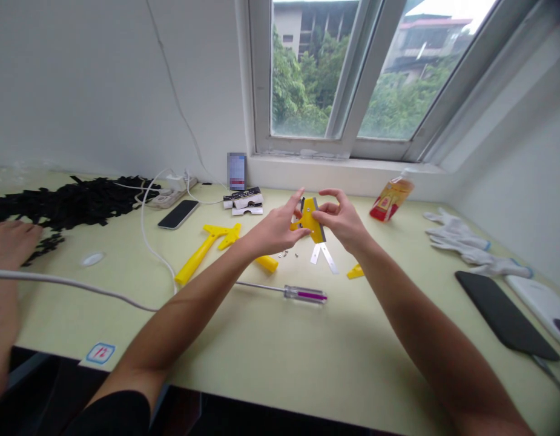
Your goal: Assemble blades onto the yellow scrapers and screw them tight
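You are holding a yellow scraper head (310, 219) beyond the screwdriver (306, 294), your left hand (280, 227) gripping it and your right hand (344, 221) pinching its edge. The work is probably standing partway: a dark strip (323, 235) is lining that edge, while small screws (296, 255) and metal strips (329, 259) are lying loose beyond the screwdriver (whether the head's fastening is finished, you cannot tell). Left of the screwdriver, another yellow scraper (195, 260) is waiting and a white cable (80, 283) is crowding the surface (352, 357).

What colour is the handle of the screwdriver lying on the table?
The screwdriver handle is clear, with purple inside; it shows best in the head view.
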### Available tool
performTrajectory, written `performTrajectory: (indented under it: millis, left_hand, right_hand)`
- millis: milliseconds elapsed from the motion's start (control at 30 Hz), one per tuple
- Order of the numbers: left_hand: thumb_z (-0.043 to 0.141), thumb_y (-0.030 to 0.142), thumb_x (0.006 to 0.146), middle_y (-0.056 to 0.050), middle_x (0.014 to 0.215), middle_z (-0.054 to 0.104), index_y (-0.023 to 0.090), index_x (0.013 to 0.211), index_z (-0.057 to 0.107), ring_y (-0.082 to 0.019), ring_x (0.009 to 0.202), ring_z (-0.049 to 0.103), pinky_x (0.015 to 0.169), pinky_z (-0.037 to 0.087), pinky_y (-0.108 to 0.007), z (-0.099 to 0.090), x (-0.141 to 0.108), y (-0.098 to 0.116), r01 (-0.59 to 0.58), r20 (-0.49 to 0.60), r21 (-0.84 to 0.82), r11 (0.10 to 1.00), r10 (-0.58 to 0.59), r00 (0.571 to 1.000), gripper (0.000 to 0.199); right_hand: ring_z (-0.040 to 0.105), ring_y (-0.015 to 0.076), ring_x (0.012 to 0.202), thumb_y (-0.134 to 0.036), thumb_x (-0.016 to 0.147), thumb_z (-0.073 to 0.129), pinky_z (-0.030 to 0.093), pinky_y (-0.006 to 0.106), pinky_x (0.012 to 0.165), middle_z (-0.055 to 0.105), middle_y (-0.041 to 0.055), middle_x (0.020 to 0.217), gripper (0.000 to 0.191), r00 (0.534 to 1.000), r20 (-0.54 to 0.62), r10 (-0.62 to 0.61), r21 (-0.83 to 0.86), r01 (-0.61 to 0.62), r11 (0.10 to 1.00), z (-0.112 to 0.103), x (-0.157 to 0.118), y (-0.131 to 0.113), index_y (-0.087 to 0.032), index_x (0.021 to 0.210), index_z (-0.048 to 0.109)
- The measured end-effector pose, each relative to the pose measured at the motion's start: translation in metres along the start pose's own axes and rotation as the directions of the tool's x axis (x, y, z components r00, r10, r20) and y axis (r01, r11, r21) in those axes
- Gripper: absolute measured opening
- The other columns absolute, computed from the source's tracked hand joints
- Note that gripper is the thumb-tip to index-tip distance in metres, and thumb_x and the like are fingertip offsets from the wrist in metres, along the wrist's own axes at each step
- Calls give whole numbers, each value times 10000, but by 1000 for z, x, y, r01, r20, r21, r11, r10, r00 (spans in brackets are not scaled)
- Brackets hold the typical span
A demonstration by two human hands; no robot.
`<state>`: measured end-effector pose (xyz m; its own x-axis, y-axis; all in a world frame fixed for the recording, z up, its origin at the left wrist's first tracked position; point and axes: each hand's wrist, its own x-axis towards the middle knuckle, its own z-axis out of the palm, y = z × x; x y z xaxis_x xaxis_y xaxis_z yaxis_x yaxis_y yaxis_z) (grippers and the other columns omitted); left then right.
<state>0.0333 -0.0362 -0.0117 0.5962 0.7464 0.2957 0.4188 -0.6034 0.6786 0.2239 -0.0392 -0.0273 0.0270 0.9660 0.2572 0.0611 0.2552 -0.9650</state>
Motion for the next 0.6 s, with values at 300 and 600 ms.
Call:
performTrajectory:
  millis: [300,600]
  left_hand:
    - [557,238,928,-129,1218,640,164,1399,500,-237,1044,634,941,466,-346,9,1,-5,-143,18,412,900,149,989,480]
    - [663,245,829,-84,991,697,111,1240,629,-159,840,638,797,504,-280,-17,14,-26,16,-328,66,998,7,945,433]
  right_hand:
    - [588,132,593,-327,630,801,476,273,566,591,-80,655,574,999,-27,17,26,-17,1000,-2,0,2,-239,1098,481]
    - [660,171,689,-305,828,615,532,323,645,715,34,785,128,949,315,1,-533,176,828,-3,1,29,-214,905,664]
